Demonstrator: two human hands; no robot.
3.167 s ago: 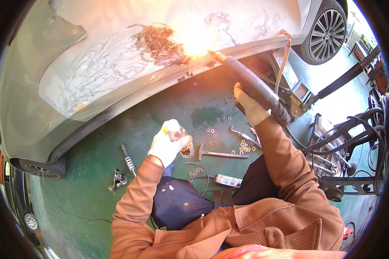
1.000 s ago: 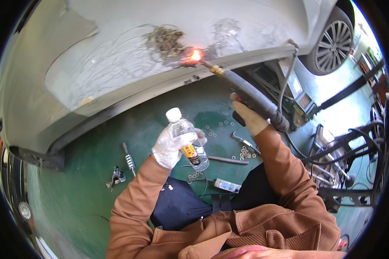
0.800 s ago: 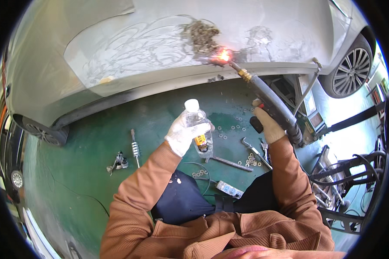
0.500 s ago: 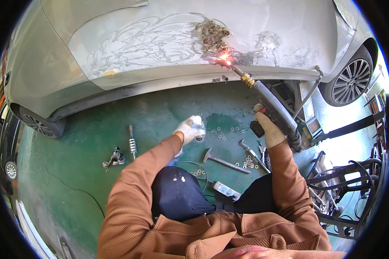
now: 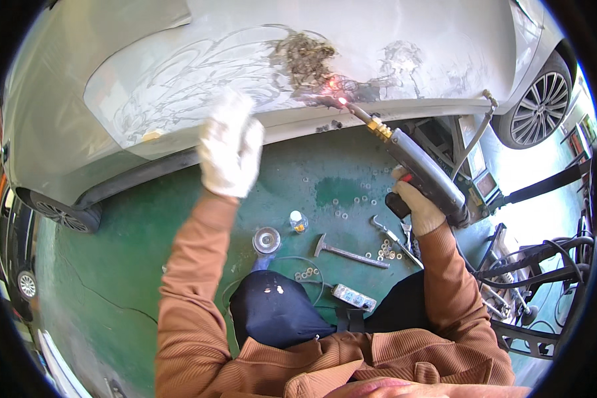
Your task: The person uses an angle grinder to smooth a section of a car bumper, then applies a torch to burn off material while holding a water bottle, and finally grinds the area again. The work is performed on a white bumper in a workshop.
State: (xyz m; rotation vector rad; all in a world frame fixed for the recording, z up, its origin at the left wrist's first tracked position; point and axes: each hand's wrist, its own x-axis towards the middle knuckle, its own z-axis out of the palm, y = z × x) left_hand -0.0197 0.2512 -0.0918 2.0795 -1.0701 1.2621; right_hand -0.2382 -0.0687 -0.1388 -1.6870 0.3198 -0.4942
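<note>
My right hand [image 5: 419,207], in a pale work glove, grips the pistol handle of a black welding gun [image 5: 426,170] with a brass collar. The gun's tip glows red against the lower part of a silver-grey car's door panel [image 5: 444,46], just below a scorched brown patch [image 5: 303,60]. Raised to the left is my gloved left hand [image 5: 231,149], blurred, fingers stretched out and nothing visible in it. It hangs before the panel's scuffed, sanded area [image 5: 172,93]; whether it touches is unclear. A small clear bottle with a white cap [image 5: 298,222] stands on the floor.
Between my knees and the car lie a hammer [image 5: 351,253], a chrome hand tool [image 5: 397,240], several loose washers [image 5: 388,252], a round disc tool [image 5: 266,241] and a power strip [image 5: 353,297]. A metal frame with black cables [image 5: 530,285] stands at right.
My left hand has left the bottle and risen up and left to before the door panel. The gun stays at nearly the same spot, with its glow now smaller.
</note>
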